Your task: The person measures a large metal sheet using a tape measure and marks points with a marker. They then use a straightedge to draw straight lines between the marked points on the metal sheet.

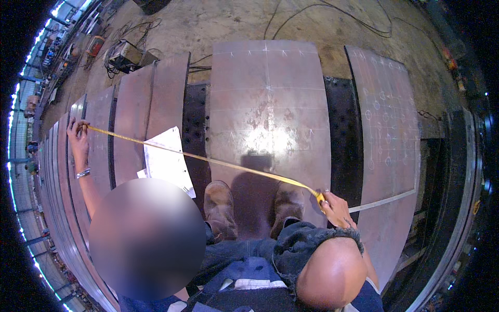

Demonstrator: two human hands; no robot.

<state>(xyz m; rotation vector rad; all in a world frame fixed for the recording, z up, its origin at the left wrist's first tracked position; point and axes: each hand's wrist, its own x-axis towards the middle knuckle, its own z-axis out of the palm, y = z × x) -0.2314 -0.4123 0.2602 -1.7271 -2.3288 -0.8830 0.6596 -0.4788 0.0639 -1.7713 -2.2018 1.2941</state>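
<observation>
A yellow tape measure blade (228, 165) stretches from left to right in front of me, over the steel plates and across a sheet of paper. At its far left end my left hand (79, 139) is closed, pinching the end of the blade above a narrow plate. My right hand (337, 209) is wrapped round the yellow tape case (320, 200) near the right edge of the middle plate (244, 73). White chalk lines and arrow marks run over that plate. White papers (167, 158) lie left of my boots, partly under the blade.
My boots (219, 205) stand on the middle plate. A plate with chalked circles (384, 114) lies to the right, with a pale flat metal strip (387, 200) on it. Dark gaps with holed beams (341, 119) separate the plates. A boxy machine with cables (125, 55) stands far left.
</observation>
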